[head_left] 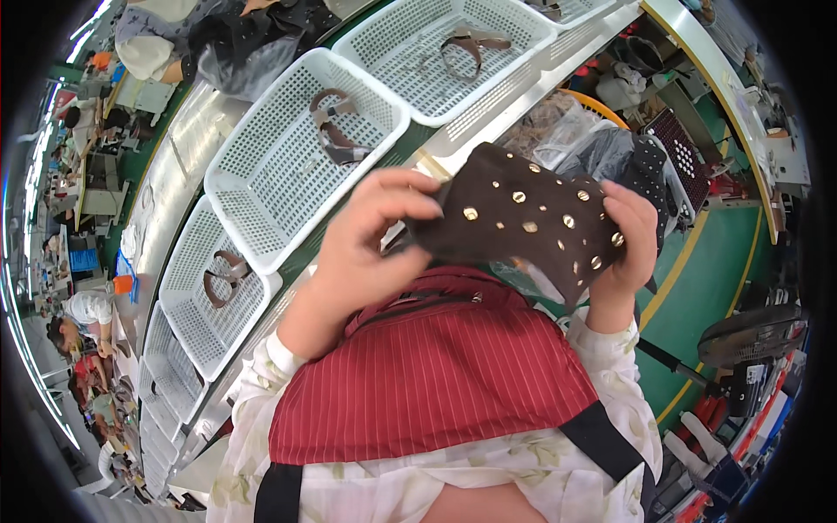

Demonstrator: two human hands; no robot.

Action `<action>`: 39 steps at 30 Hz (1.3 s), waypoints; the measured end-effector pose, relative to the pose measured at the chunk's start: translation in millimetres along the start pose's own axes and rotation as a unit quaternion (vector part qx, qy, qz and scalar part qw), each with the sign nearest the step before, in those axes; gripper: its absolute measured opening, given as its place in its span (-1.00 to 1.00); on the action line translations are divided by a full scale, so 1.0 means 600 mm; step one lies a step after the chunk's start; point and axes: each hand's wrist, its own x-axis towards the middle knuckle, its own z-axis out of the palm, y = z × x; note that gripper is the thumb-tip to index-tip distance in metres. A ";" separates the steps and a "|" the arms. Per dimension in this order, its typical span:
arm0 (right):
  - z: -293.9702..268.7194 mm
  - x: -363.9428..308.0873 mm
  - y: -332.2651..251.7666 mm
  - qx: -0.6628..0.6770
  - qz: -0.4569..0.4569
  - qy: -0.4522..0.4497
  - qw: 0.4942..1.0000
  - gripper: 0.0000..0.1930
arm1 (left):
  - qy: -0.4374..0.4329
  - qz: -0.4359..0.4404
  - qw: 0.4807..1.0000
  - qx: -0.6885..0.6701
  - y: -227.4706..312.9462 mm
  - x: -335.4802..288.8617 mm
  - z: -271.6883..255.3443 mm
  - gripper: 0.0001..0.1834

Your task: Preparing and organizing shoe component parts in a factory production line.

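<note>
Between my hands, in front of my body, is a dark brown piece of soft material [523,213] dotted with gold-coloured studs, shaped like a boot upper. My left hand [366,240] is curled at its left end, fingers and thumb closing on the dark edge; that hand is slightly blurred. On the opposite side my right hand [629,235] grips the right end, the fingers folded over the studded face and the thumb hidden. The lower edge of the piece curves and hangs to a point near my right wrist.
White perforated baskets [253,174] stand in a row along a metal line on the left; several hold brown strap pieces [337,126]. Beyond my right hand lie plastic-wrapped dark studded pieces [641,166] and an orange basket rim [593,106]. A black fan [754,336] is at right.
</note>
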 end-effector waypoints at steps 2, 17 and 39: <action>-0.005 -0.010 0.023 0.065 0.106 0.071 0.990 -0.75 | -0.074 0.051 0.987 0.136 0.019 0.013 0.028 -0.65; -0.001 0.030 0.095 0.554 0.298 0.210 0.749 -0.62 | -0.126 -0.082 0.988 -0.042 0.024 0.029 0.147 -0.44; -0.040 0.066 0.159 0.541 0.196 0.154 0.803 -0.66 | 0.011 -0.291 0.957 -0.009 -0.106 0.017 0.120 -0.71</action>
